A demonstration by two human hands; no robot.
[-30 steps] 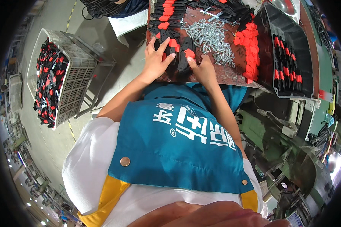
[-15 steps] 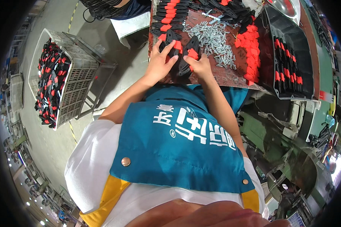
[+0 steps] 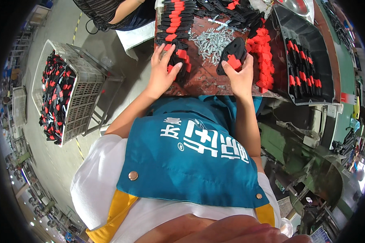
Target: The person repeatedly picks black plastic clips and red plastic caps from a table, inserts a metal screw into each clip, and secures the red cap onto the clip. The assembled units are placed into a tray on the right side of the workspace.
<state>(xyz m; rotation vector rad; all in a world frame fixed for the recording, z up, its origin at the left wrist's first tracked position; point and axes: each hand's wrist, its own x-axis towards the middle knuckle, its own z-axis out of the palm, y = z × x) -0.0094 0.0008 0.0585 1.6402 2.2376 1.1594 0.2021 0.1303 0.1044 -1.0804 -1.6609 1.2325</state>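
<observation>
My right hand [image 3: 241, 77] grips a small stack of black plastic pieces with red pads [image 3: 233, 54], which look like clamp parts. Its thumb presses on the red pad nearest me, and the stack is at the near edge of the loose metal pieces. At the table's left side, my left hand [image 3: 163, 72] has its thumb and fingers around the edge of another pile of black-and-red pieces [image 3: 184, 60]. Beyond that pile a long row of similar pieces [image 3: 172, 24] runs away from me. The undersides of both held piles are hidden.
Small silvery metal pieces [image 3: 209, 42] lie heaped on the reddish-brown table [image 3: 207, 79]. Red parts [image 3: 265, 60] form a column to the right, beside a black bin [image 3: 328, 60] with rows of black-and-red pieces. A white crate [image 3: 85, 85] full of them stands left. Another person's arm [image 3: 123, 11] shows at top left.
My hands have moved apart. The right one has carried its stack of black-and-red pieces rightward, toward the red column, while the left stays at the pile on the left.
</observation>
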